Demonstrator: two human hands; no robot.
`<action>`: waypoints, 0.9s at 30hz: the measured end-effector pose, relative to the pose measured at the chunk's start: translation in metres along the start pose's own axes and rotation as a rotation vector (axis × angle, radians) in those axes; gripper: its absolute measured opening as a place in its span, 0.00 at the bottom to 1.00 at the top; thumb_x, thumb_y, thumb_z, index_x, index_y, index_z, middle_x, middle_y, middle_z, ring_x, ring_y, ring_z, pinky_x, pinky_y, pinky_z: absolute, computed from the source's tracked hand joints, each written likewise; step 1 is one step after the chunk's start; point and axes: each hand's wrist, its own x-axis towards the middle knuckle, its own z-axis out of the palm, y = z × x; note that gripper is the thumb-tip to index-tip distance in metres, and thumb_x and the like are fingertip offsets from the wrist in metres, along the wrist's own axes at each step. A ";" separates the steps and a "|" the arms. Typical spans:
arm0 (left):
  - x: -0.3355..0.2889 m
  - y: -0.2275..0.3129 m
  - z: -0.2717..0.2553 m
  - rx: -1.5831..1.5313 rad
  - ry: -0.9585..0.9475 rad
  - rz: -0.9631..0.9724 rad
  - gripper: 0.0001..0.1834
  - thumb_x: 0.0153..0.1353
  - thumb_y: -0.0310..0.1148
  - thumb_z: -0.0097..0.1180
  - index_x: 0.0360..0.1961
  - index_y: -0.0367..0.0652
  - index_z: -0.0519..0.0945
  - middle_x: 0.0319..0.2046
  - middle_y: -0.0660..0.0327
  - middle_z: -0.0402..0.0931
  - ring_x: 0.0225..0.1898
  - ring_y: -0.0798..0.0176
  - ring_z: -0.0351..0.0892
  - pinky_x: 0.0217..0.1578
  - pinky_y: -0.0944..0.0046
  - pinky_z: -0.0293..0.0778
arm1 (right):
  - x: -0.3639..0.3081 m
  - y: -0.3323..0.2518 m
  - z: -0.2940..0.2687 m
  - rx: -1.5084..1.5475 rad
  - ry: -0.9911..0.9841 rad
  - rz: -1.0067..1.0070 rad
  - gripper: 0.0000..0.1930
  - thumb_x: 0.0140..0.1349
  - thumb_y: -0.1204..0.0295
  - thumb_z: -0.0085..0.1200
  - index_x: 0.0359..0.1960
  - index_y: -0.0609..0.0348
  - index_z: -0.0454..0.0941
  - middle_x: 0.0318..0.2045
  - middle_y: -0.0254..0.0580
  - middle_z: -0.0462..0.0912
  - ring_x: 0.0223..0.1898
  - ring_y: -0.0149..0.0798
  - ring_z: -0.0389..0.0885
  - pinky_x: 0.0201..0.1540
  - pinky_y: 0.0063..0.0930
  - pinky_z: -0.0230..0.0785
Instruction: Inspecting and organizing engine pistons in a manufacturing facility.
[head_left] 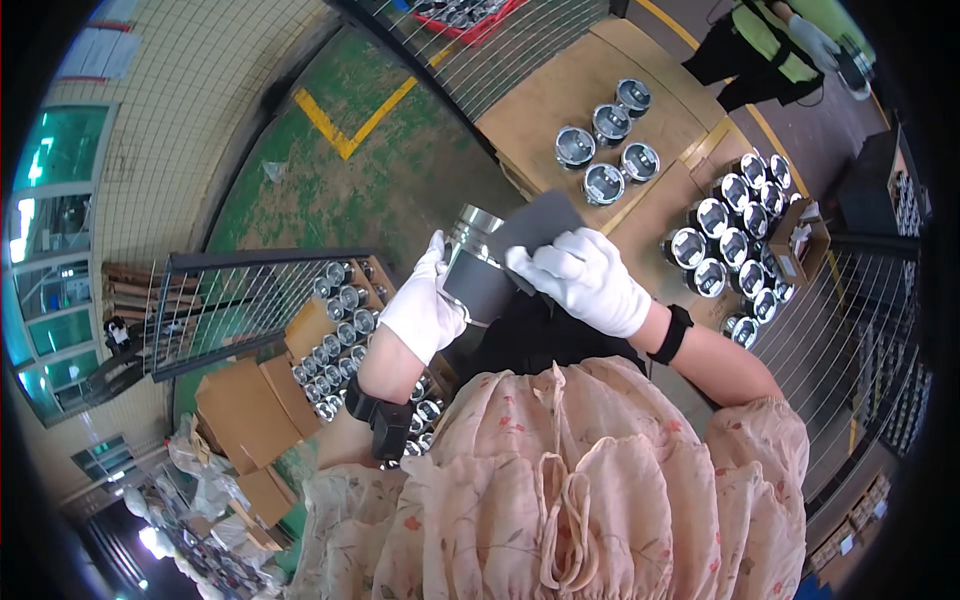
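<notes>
In front of my chest, my left hand [420,308], in a white glove, is closed around an engine piston [472,284]. Bright ring grooves show at the piston's upper end, and its side is dark grey. A thin dark grey sheet [543,220], perhaps an abrasive one, is pinched in my white-gloved right hand [592,282]. It overlaps the piston's right side; I cannot tell whether the two touch. The fingertips of my left hand are partly hidden behind the piston.
Several pistons [612,124] stand on a cardboard-covered table [540,95] ahead, with a denser group [735,220] at right beside a small carton [800,240]. More pistons [335,350] fill a wire-sided rack at left, near an opened cardboard box [250,410]. A co-worker [770,50] stands far right.
</notes>
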 end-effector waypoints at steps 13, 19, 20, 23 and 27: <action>0.011 -0.004 0.002 0.099 0.144 0.037 0.19 0.72 0.46 0.38 0.51 0.44 0.72 0.45 0.61 0.78 0.43 0.61 0.80 0.47 0.58 0.77 | -0.004 0.000 0.020 0.100 0.032 0.046 0.24 0.44 0.75 0.61 0.49 0.53 0.79 0.32 0.30 0.65 0.28 0.31 0.71 0.33 0.29 0.66; 0.009 -0.001 0.008 0.023 0.089 0.019 0.18 0.72 0.45 0.39 0.51 0.45 0.72 0.45 0.61 0.78 0.45 0.63 0.79 0.51 0.59 0.75 | -0.013 0.014 0.015 0.106 0.023 -0.023 0.27 0.43 0.76 0.59 0.51 0.58 0.77 0.29 0.30 0.67 0.28 0.32 0.70 0.31 0.27 0.64; 0.010 -0.001 0.009 0.060 0.095 0.038 0.17 0.72 0.44 0.40 0.51 0.45 0.72 0.46 0.60 0.78 0.47 0.62 0.78 0.52 0.57 0.75 | -0.017 0.012 0.014 0.053 -0.020 0.007 0.25 0.47 0.74 0.59 0.51 0.58 0.77 0.28 0.31 0.67 0.27 0.32 0.70 0.31 0.27 0.65; 0.004 -0.004 0.019 0.094 0.138 0.049 0.17 0.72 0.44 0.41 0.52 0.45 0.72 0.48 0.59 0.77 0.48 0.60 0.78 0.53 0.53 0.74 | -0.002 0.007 0.021 0.028 0.066 0.048 0.21 0.50 0.73 0.60 0.49 0.56 0.77 0.27 0.32 0.67 0.27 0.32 0.72 0.32 0.28 0.65; -0.007 0.001 0.032 0.103 0.203 0.070 0.20 0.72 0.47 0.40 0.53 0.45 0.71 0.49 0.57 0.76 0.48 0.56 0.78 0.53 0.50 0.74 | -0.007 0.011 0.022 0.038 0.097 -0.001 0.19 0.52 0.76 0.56 0.48 0.56 0.78 0.26 0.35 0.72 0.29 0.38 0.73 0.33 0.31 0.67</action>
